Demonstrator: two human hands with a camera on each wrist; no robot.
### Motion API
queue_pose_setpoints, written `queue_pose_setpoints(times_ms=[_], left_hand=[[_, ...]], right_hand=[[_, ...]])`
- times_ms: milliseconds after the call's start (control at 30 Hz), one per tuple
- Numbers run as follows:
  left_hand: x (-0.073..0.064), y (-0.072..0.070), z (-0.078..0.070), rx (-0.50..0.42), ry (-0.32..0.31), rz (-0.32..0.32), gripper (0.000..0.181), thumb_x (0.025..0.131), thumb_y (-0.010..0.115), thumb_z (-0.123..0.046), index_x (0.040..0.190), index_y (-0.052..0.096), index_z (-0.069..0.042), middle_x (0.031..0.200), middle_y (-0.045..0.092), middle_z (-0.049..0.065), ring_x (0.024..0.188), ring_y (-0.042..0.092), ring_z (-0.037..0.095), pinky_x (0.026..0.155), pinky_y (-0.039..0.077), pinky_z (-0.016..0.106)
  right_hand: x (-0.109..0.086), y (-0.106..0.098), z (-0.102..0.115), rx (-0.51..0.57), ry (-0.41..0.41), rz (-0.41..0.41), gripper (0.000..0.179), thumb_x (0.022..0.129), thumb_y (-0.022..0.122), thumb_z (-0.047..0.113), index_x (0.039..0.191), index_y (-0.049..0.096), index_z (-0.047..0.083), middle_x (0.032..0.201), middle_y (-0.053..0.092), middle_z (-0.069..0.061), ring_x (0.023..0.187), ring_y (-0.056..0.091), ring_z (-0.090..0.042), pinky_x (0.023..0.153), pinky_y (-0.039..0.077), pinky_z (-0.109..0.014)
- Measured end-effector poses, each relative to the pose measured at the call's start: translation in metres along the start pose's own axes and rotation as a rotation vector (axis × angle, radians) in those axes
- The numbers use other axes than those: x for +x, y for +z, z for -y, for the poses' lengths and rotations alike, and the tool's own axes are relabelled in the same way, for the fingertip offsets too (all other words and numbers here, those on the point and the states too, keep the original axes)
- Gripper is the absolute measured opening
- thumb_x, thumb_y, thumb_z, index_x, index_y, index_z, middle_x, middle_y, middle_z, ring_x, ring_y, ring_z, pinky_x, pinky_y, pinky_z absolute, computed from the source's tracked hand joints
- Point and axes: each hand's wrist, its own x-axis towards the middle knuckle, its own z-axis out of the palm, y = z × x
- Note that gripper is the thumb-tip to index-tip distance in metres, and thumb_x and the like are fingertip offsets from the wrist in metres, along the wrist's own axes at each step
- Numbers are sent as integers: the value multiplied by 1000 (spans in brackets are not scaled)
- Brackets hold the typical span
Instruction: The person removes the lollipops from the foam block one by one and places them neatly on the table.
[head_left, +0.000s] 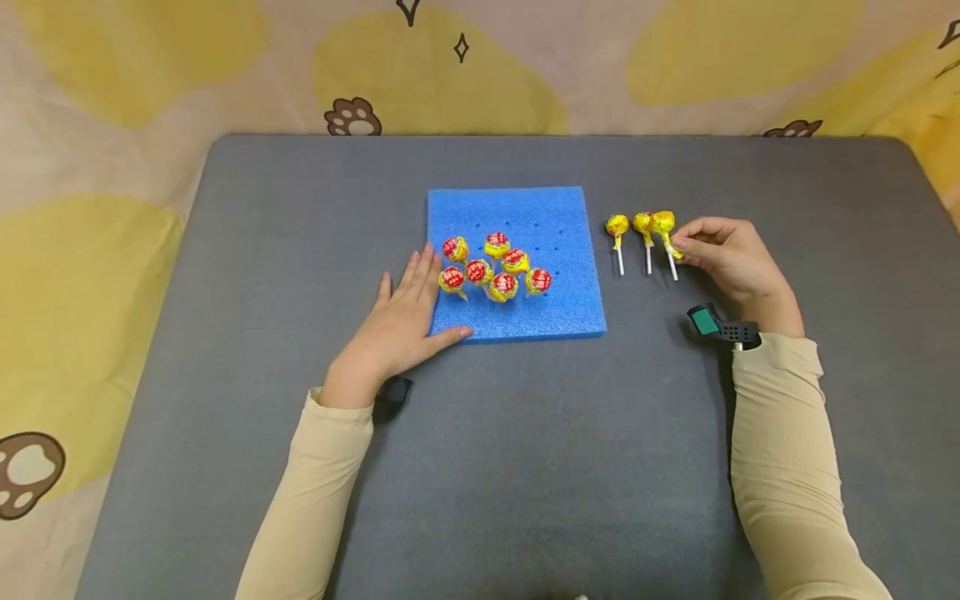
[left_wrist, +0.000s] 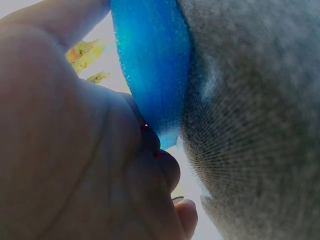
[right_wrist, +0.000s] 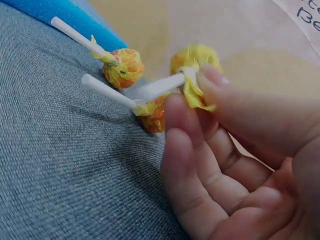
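My right hand (head_left: 723,254) pinches a yellow-wrapped lollipop (head_left: 663,222) between thumb and fingertips, at the wrapper tail just below its head. In the right wrist view that lollipop (right_wrist: 196,57) is raised off the table, its white stick pointing left. Two more lollipops lie beside it, one (head_left: 617,226) nearer the foam and one (head_left: 642,222) partly behind the held one. My left hand (head_left: 401,325) rests with straight fingers on the left edge of a blue foam block (head_left: 525,317). Several lollipops with red and yellow tops (head_left: 503,287) stand in the foam, sticks down.
Small holes (head_left: 536,225) dot the back and right of the foam. The grey table (head_left: 540,467) carries the foam near its middle. Behind it hangs a patterned yellow and beige cloth (head_left: 480,75). A black wrist strap with a green patch (head_left: 708,321) is on the right wrist.
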Motion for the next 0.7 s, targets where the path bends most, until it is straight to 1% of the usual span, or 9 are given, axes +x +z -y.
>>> queue_pose_setpoints(times_ms=[133,200,300,433,567,700], left_hand=[[0,0,0,0,2,-5,99,89,52,-57,150,-4,-3,156,-14,9,142,-13,24,110,-4,55],[0,0,0,1,-1,-5,99,89,52,-57,150,-3,-3,156,-14,9,142,-13,24,111,-3,54],[0,0,-1,0,-1,-4,99,89,52,-57,150,-3,-2,156,-14,10,142,-13,24,111,-3,54],[1,0,0,3,-1,-4,99,89,52,-58,150,-2,-3,156,-14,10,142,-13,24,111,-3,54],[1,0,0,2,0,-5,99,89,52,-57,150,-3,-3,156,-14,10,142,-13,24,111,-2,54],[1,-1,0,-9,10,-10,98,89,53,-56,150,-2,-2,156,-13,11,143,-12,25,110,-3,56]], right_hand=[[1,1,0,7,0,-66,12,85,63,-7,82,72,0,78,67,-4,68,59,-11,61,52,-20],[2,1,0,28,-9,-96,12,85,63,-8,81,72,0,76,67,-4,66,60,-11,60,52,-20],[1,1,1,39,-10,-158,10,84,65,-5,79,72,0,73,67,-4,63,60,-11,59,52,-20],[0,0,2,23,19,-228,7,83,68,-1,78,73,1,73,67,-3,62,60,-11,58,53,-20],[0,0,4,-20,51,-241,6,82,69,0,78,73,3,75,67,-3,63,60,-11,59,53,-21],[1,0,4,-54,70,-235,8,82,69,-1,77,73,4,75,67,-2,63,61,-11,59,53,-21]])
